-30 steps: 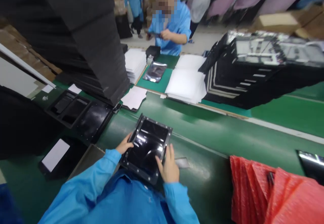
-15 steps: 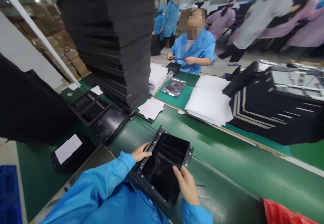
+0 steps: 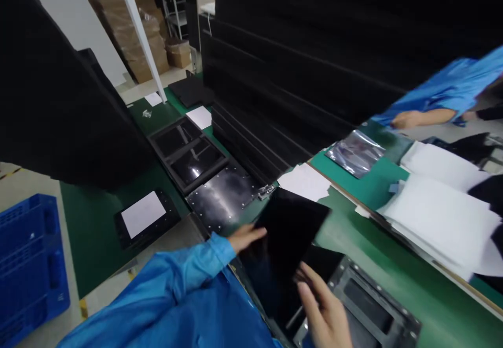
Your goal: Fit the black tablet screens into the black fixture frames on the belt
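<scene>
A thin, glossy black panel [image 3: 288, 227] is tilted up in front of me, with both hands on it. My left hand [image 3: 245, 238] grips its left edge, thumb on the dark face. My right hand [image 3: 326, 306] is closed at the lower right edge, fingertips pressed against the panel. Beneath and to the right lies a dark metal fixture [image 3: 398, 311] with rivet-like studs along its border and a rectangular recess. Part of the fixture is hidden by the panel and my right hand.
A tall stack of black trays [image 3: 314, 65] rises behind. Left of it lie a two-window black frame [image 3: 188, 151] and a studded black plate [image 3: 223, 196]. White sheets [image 3: 448, 217] and a silvery bag [image 3: 356, 151] lie right. A blue crate [image 3: 33, 264] stands left; a co-worker's hand [image 3: 408, 120] shows.
The panel, earlier lying in the fixture, is now lifted out and tilted leftward with both hands. The fixture stays on the table. My view has turned left.
</scene>
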`<state>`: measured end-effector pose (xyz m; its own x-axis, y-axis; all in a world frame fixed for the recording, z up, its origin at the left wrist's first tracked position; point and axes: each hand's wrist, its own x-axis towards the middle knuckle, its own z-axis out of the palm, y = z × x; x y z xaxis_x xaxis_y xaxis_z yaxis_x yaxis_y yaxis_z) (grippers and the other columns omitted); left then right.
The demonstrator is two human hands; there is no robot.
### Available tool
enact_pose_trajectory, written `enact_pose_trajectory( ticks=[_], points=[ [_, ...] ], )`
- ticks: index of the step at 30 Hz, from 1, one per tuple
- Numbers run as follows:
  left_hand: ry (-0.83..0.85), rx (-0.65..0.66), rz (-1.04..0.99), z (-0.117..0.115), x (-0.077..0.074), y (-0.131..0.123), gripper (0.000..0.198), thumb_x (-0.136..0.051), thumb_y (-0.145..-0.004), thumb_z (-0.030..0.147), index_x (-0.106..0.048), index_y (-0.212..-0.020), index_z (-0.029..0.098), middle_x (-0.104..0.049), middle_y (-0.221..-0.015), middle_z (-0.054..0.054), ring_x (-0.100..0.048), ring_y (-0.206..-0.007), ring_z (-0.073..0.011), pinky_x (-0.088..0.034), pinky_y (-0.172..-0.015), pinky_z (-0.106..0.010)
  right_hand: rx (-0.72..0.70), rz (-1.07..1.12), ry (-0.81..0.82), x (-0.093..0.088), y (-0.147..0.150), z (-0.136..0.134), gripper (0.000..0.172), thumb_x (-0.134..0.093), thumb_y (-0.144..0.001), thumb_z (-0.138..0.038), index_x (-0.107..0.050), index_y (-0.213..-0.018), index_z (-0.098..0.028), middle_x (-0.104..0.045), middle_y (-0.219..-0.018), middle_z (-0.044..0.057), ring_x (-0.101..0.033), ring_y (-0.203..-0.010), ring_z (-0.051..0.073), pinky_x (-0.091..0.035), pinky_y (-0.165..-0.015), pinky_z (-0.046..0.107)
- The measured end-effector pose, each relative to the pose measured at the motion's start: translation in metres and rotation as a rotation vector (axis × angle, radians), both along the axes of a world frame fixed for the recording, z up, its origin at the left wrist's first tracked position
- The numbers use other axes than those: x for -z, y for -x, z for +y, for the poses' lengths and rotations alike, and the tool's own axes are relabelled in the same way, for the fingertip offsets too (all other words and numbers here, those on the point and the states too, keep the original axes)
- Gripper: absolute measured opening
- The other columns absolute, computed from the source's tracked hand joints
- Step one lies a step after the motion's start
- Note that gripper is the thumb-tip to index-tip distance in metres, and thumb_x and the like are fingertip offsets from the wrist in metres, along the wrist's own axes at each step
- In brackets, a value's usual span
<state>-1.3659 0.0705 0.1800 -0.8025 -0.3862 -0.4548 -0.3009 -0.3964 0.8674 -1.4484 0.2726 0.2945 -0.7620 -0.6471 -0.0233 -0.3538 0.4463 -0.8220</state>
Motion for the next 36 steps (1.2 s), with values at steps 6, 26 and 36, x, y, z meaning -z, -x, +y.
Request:
enact_pose_trajectory(
  ticks=[6,26,36],
  points=[
    [0.582,-0.310,0.069,-0.148,-0.048,-0.071,0.052,-0.061,-0.078,0.031,-0.057,-0.128,0.019,-0.065,-0.113,-0.006,-0.058,-0.109,-0.0244,-0.044,-0.100,-0.040,-0.213,-0.114,-0.060,0.005,-0.007,-0.041,0.045,-0.051,-0.086,-0.056,-0.072,-0.110,-0.025,-0.070,-0.114,0.009,-0.066,-0.107,0.029,-0.056,-0.093,0.040],
    [1.472,0.176,-0.726,-0.257,0.009,-0.030,0.036,-0.047,-0.083,0.027,-0.068,-0.109,0.014,-0.066,-0.099,-0.012,-0.058,-0.092,-0.0259,-0.046,-0.082,-0.038,0.195,-0.202,-0.029,0.017,-0.035,0.051,0.040,-0.055,-0.085,-0.052,-0.074,-0.105,-0.024,-0.072,-0.108,0.010,-0.067,-0.103,0.029,-0.056,-0.092,0.042],
    [1.532,0.169,0.230,0.026,-0.017,0.041,0.026,-0.050,-0.085,0.039,-0.070,-0.082,0.022,-0.071,-0.082,-0.006,-0.065,-0.080,-0.0245,-0.053,-0.081,-0.041,0.424,-0.181,0.276,0.048,0.008,0.189,0.036,-0.057,-0.085,-0.050,-0.074,-0.097,-0.021,-0.074,-0.100,0.010,-0.068,-0.098,0.026,-0.053,-0.091,0.041]
  ],
)
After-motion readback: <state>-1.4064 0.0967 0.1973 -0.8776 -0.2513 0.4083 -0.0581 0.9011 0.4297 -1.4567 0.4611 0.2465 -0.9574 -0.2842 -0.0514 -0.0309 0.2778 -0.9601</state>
